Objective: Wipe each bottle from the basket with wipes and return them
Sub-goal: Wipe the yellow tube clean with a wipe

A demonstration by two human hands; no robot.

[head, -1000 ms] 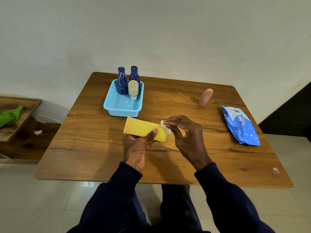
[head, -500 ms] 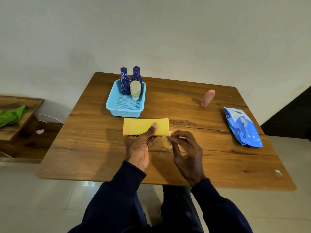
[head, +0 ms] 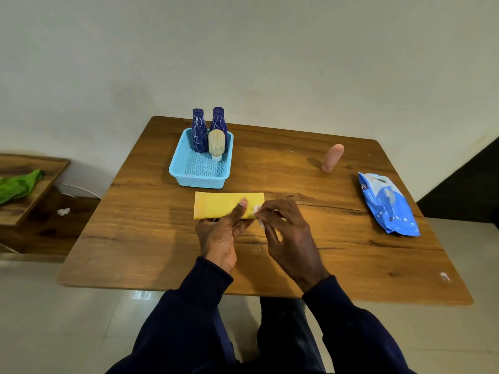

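Gripping from underneath, the left hand (head: 220, 236) held the yellow bottle (head: 218, 205) sideways, thumb pressed on top. The right hand (head: 291, 238) pinched a small white wipe (head: 256, 208) at its 3 o'clock end. The basket (head: 199, 179) sat just beyond at 12 o'clock, the wipes pack (head: 388, 206) at 3 o'clock.

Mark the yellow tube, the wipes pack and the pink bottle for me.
yellow tube (head: 216, 205): head view, bare middle of its body.
wipes pack (head: 388, 206): head view, centre of its blue front.
pink bottle (head: 333, 157): head view, middle of its body.
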